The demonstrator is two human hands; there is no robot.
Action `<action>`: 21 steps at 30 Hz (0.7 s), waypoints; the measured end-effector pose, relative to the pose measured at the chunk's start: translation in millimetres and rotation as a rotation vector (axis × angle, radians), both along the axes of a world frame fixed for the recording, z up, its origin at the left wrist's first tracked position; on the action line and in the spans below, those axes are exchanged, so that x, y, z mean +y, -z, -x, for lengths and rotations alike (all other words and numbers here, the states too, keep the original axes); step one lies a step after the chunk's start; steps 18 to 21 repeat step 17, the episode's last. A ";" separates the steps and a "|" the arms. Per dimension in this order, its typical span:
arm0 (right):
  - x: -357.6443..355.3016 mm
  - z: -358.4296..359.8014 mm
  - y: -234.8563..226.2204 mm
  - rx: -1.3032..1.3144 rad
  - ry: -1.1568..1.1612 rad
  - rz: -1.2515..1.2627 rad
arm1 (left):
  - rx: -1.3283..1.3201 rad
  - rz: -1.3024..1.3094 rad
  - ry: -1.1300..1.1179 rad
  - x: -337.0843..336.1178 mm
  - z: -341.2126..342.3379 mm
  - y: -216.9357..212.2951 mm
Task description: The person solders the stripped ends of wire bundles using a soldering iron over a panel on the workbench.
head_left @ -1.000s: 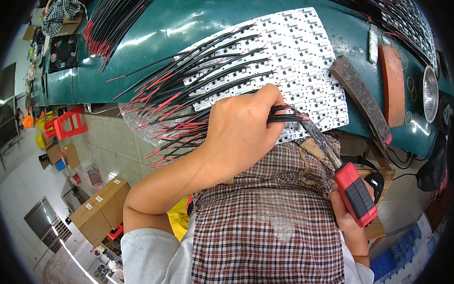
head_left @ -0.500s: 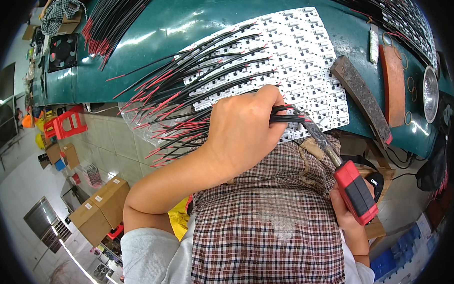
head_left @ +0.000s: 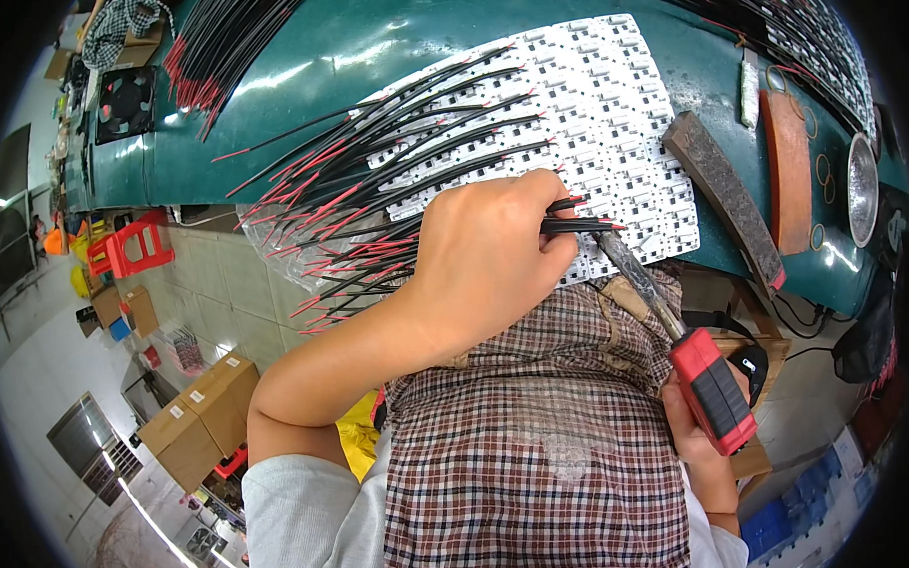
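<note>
My left hand is closed around several black wires whose red ends stick out to the right past the thumb and fingertips. Beneath them lies a white sheet of small circuit boards, dotted with components. Rows of black wires with red tips stretch across its left part. My right hand, partly hidden behind the handle, grips a soldering iron with a red and black grip. Its dark tip points up and left, just below the held wire ends; whether they touch I cannot tell.
A dark bar, a reddish-brown block and a metal bowl are on the green table at right. A wire bundle and a black fan sit at far left. Clear plastic hangs over the near edge.
The wire ends in my left hand have shifted slightly up. The soldering iron has moved a little down and right, its tip lower against the wires. The sheet has stayed put.
</note>
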State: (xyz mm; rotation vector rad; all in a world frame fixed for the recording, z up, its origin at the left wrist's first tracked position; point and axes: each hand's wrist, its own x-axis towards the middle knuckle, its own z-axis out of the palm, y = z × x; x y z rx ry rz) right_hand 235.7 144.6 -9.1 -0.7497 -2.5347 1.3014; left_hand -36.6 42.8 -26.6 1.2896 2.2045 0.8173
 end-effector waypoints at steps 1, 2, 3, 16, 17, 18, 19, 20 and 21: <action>0.3 0.3 0.9 0.011 -0.013 -0.006 | -0.001 0.013 0.004 0.3 0.5 -0.2; 0.3 0.5 1.1 0.022 -0.027 -0.013 | -0.002 0.027 0.008 0.4 0.7 -0.4; 0.0 0.9 0.7 0.021 -0.027 -0.013 | -0.003 0.027 0.008 0.5 0.6 -0.4; -4.7 -8.8 -0.6 -0.003 0.065 0.017 | 0.028 0.056 0.012 -0.1 -0.9 -0.2; -6.1 -19.1 5.7 -0.019 0.093 0.069 | 0.031 0.062 0.013 0.6 -1.0 -0.3; -6.1 -19.1 5.7 -0.019 0.093 0.069 | 0.031 0.062 0.013 0.6 -1.0 -0.3; -6.1 -19.1 5.7 -0.019 0.093 0.069 | 0.031 0.062 0.013 0.6 -1.0 -0.3; -6.1 -19.1 5.7 -0.019 0.093 0.069 | 0.031 0.062 0.013 0.6 -1.0 -0.3; -6.1 -19.1 5.7 -0.019 0.093 0.069 | 0.031 0.062 0.013 0.6 -1.0 -0.3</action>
